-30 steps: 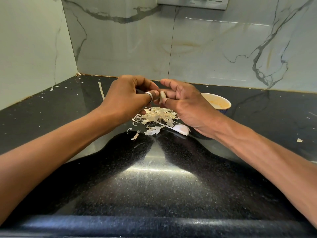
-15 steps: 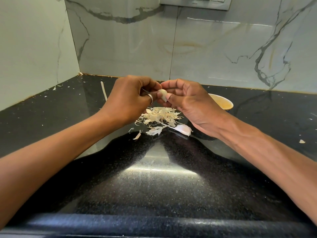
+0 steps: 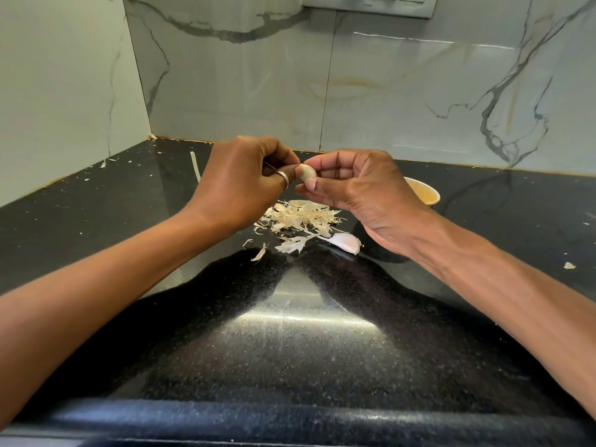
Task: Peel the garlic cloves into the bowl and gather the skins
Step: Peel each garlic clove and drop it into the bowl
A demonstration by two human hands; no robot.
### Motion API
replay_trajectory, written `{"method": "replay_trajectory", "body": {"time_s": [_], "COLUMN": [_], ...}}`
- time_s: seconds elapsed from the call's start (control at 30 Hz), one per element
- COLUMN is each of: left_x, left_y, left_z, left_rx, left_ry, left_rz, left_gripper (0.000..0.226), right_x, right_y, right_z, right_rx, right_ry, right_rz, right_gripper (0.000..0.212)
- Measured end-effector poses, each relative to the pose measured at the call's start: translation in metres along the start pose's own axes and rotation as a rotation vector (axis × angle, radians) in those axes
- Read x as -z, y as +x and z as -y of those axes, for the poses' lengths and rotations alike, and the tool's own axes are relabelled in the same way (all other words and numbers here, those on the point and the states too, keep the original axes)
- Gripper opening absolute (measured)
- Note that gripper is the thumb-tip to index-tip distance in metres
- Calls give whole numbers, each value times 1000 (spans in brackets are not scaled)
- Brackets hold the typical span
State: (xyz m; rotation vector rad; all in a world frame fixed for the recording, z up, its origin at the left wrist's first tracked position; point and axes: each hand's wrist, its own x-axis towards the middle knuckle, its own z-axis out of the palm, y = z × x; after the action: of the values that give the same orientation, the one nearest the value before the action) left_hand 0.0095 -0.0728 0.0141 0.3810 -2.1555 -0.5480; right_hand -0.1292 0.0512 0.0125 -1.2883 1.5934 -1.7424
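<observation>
A pale garlic clove is held in the air above a heap of skins. My right hand pinches it between thumb and forefinger. My left hand, with a ring on the thumb, is curled round a thin metal blade, and its thumb tip touches the clove. The blade is mostly hidden by the fingers. The cream bowl stands behind my right hand, which hides most of it. An unpeeled clove lies on the counter at the right edge of the heap.
The black speckled counter runs back to marble walls behind and on the left. A long strip of skin lies behind my left hand. A small scrap sits far right. Tiny flakes dot the left corner.
Both hands have risen slightly above the heap. The clove has turned between my right fingers and shows more of its pale side. The heap and the bowl have not moved.
</observation>
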Motion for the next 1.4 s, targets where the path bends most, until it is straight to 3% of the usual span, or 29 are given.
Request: {"method": "replay_trajectory", "body": {"time_s": [0.67,0.87,1.0,1.13,1.4], "left_x": [-1,0,2,1,1], "left_y": [-1,-1,0,1,2], "left_z": [-1,-1,1,2,4], "left_rx": [9,5,-5,-5,26], "left_ry": [-17,-17,60,120,156], "left_rz": [129,85,44,11,10], "left_gripper": [8,5,13,44,44], "right_x": [-1,-1,1,2,6], "right_y": [-1,-1,0,0,2], "right_z": [4,7,11,12,17], "right_rx": [65,-24,-91,-126,-150], "right_ry": [-77,153,320,371,380], "right_rz": [-58,-91,-55,-8,-4], "right_gripper": [28,21,25,26,25]}}
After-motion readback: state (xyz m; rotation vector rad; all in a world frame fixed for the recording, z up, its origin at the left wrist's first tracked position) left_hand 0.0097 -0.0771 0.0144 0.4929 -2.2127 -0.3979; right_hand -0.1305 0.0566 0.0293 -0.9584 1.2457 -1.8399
